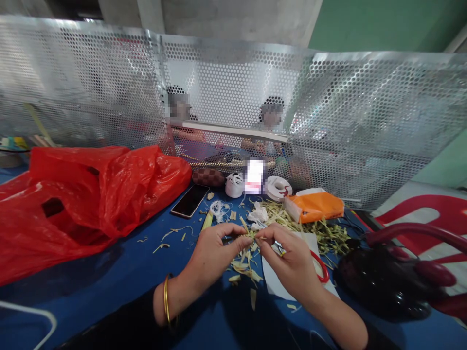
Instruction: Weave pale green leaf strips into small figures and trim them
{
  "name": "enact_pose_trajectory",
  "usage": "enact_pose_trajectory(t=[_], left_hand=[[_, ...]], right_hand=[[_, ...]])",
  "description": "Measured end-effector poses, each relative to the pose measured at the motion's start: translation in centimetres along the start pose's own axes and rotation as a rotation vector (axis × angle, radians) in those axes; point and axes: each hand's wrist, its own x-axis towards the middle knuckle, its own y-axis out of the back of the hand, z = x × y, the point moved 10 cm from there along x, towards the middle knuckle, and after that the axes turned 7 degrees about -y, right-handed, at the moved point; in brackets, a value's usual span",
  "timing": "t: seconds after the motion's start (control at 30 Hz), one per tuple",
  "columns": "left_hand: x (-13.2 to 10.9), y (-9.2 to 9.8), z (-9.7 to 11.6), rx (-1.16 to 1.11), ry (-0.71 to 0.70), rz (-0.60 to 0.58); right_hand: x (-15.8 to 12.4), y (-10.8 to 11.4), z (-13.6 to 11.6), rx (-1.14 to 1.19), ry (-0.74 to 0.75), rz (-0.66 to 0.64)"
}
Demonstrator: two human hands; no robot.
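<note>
Head view: the left hand [211, 253] and right hand [292, 265] each pinch the small bundle of pale yellow-green leaf strips [251, 235] in closed fingertips, just above the blue tabletop [127, 272]. It looks light, thin, pliant and easily torn, so it is best gripped close to its middle.

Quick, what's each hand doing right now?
Left hand: closed, pinching a leaf strip.
Right hand: closed, pinching the same strip, with red-handled scissors in it.
</note>
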Motion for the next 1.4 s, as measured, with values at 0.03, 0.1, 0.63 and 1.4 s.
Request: enact_pose_trajectory(t=[0.03,0.1,0.63,1.4], left_hand=[[0.0,0.1,0.3,0.046,-0.036,-0.002],[0.0,0.1,1.0,0.138,-0.124,-0.006],[-0.4,-1.8,-1.2,-0.424,0.173,-0.073],[-0.7,-2.2,-0.7,-0.106,0.115,-0.136]], right_hand=[[0.0,0.0,0.0,0.001,0.001,0.0],[0.0,-0.1,0.0,0.004,0.0,0.0],[-0.1,-0.1,-1.0,0.006,0.088,0.001],[-1.1,-4.1,5.2,0.627,-0.639,-0.239]])
